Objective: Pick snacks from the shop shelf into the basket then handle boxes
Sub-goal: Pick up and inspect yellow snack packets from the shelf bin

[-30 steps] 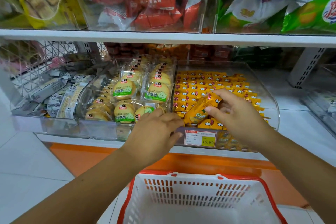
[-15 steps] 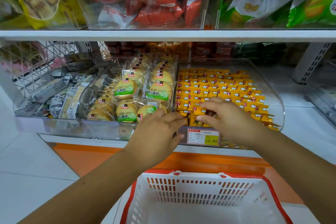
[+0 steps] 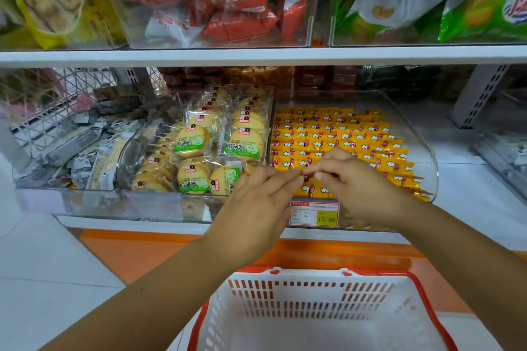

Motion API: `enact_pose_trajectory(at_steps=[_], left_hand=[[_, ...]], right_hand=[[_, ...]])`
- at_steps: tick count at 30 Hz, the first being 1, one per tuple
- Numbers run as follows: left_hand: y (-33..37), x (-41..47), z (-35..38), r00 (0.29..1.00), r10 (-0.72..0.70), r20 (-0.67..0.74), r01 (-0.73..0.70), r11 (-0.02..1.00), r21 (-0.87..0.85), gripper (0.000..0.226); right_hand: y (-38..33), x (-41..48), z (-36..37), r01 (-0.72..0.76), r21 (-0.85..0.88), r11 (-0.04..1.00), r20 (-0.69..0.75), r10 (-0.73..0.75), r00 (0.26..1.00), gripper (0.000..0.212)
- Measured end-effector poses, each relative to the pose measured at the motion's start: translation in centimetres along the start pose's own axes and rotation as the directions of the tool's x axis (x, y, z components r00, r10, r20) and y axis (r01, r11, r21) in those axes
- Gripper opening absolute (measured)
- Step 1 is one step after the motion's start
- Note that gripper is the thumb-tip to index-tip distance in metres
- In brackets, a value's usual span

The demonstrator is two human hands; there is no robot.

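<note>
Head view, facing shop shelf.

- left hand (image 3: 256, 208): over front edge of lower shelf, fingers straight and close together, pointing right. Tips touching fingertips of right hand. Holding nothing visible.
- right hand (image 3: 359, 188): over front rows of yellow snacks (image 3: 342, 134), fingers curled, thumb and forefinger drawn together where the two hands meet. Cannot tell whether a snack is pinched there; spot too small and blurred.
- yellow snacks: laid in neat rows in clear bin (image 3: 429, 174), right part of lower shelf.
- price tag (image 3: 315, 214): on bin front, just below both hands, reading 15.80.
- biscuits (image 3: 191, 141): round, in clear wrappers with green labels, in the bin just left of yellow snacks.
- grey packs (image 3: 71, 148): heaped further left.
- basket (image 3: 285, 308): white with red rim, at bottom of view, below both forearms, in front of shelf and well apart from yellow snacks.
- upper shelf (image 3: 256, 55): red bags (image 3: 242, 8) and green bags (image 3: 470, 14) in clear bins; a tag reading 8.80 above green bags.
</note>
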State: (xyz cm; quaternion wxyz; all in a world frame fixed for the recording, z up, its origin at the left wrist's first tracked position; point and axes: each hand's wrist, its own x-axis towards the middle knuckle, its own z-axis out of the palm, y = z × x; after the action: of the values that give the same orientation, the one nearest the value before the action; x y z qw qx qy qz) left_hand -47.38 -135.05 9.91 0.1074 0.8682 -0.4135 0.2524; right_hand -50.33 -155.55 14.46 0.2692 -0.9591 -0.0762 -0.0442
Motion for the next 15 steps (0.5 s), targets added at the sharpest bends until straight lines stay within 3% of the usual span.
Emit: enact_pose_trajectory(at_steps=[5, 11, 15], left_hand=[[0.2, 0.0, 0.8, 0.996, 0.013, 0.091, -0.018, 0.999, 0.051, 0.057], [0.4, -0.2, 1.0, 0.997, -0.008, 0.081, 0.007, 1.0, 0.017, 0.049], [0.5, 0.0, 0.3, 0.981, -0.034, 0.19, 0.037, 0.999, -0.011, 0.053]], right_hand=[[1.1, -0.4, -0.6, -0.048, -0.163, 0.985, 0.05, 0.057, 0.997, 0.028], [0.6, -1.3, 0.3, 0.025, -0.307, 0.952, -0.185, -0.085, 0.979, 0.019], [0.1, -2.4, -0.2, 0.041, 0.027, 0.999, -0.4, -0.027, 0.916, 0.013]])
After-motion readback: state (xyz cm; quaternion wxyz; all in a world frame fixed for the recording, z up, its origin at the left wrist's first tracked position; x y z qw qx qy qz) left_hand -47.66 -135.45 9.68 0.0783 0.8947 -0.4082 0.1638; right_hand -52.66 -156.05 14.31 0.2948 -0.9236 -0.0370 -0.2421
